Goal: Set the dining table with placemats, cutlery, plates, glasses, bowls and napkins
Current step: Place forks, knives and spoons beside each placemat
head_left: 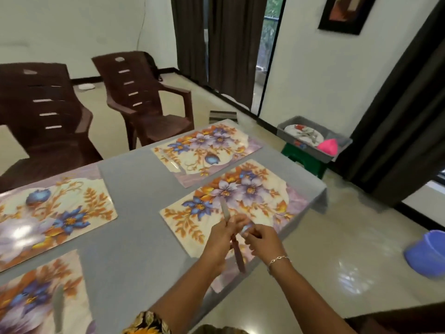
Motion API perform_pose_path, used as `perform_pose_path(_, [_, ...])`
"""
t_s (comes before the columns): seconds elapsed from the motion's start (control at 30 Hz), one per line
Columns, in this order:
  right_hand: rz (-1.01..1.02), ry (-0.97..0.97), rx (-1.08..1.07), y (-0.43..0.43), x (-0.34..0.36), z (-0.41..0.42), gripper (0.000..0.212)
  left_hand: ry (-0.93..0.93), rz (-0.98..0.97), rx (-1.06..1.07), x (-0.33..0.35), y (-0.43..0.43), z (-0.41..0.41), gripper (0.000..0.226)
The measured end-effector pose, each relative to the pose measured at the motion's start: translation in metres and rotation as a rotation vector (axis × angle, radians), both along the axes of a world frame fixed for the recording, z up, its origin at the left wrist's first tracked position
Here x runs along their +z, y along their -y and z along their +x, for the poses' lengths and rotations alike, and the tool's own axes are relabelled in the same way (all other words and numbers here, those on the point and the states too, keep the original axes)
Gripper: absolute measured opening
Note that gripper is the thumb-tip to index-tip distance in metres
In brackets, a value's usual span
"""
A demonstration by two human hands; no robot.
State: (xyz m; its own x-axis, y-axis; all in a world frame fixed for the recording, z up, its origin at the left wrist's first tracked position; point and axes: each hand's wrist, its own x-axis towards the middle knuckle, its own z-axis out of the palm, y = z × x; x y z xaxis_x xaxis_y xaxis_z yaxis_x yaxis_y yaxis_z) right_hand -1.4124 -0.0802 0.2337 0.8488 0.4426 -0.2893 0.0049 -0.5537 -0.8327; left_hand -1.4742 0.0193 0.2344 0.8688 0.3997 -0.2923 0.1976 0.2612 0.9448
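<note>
Four floral placemats lie on the grey table [134, 189]. My hands are over the near right placemat [255, 189]. My left hand [220, 241] grips a knife [238, 256] around its middle, with the pale blade pointing away from me and the brown handle toward me. Just to the right, my right hand [262, 239] pinches a small shiny piece of cutlery [247, 229], too blurred to name. Other mats lie at the far right [207, 150], at the left [48, 213] and at the near left [36, 297]. On the near left mat lies a blurred grey utensil [57, 307].
A grey tray [337, 150] on a green stool [305, 162] to the right of the table holds a flowered plate [292, 130], some cutlery and a pink item [328, 146]. A purple bucket [428, 254] sits on the floor. Two brown plastic chairs [144, 100] stand at the far side.
</note>
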Motion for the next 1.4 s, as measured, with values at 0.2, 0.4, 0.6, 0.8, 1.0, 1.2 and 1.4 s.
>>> perform_pose_path(0.2, [0.178, -0.593, -0.123, 0.015, 0.021, 0.091, 0.034, 0.368, 0.664, -0.122, -0.012, 0.011, 0.089, 0.032])
perform_pose_path(0.4, [0.222, -0.765, -0.038, 0.006, 0.022, 0.173, 0.021, 0.397, 1.399, 0.068, -0.042, 0.001, 0.163, 0.037])
perform_pose_path(0.6, [0.324, -0.784, -0.116, -0.021, -0.004, 0.209, 0.021, 0.160, 1.599, -0.034, -0.053, -0.012, 0.191, 0.068])
perform_pose_path(0.8, [0.011, -0.290, -0.063, -0.024, -0.027, 0.246, 0.026, -0.173, 1.488, -0.158, -0.083, -0.017, 0.189, 0.095])
perform_pose_path(1.0, [-0.465, 0.364, 0.337, -0.010, -0.063, 0.276, 0.047, -0.449, 1.306, -0.152, -0.080, -0.009, 0.198, 0.075])
perform_pose_path(1.2, [-0.592, 0.490, 0.517, 0.005, -0.090, 0.277, 0.078, -0.544, 1.246, -0.154, -0.082, 0.003, 0.210, 0.070])
perform_pose_path(1.4, [-0.525, 0.551, 0.672, 0.018, -0.075, 0.289, 0.048, -0.563, 1.169, -0.166, -0.082, 0.024, 0.238, 0.065])
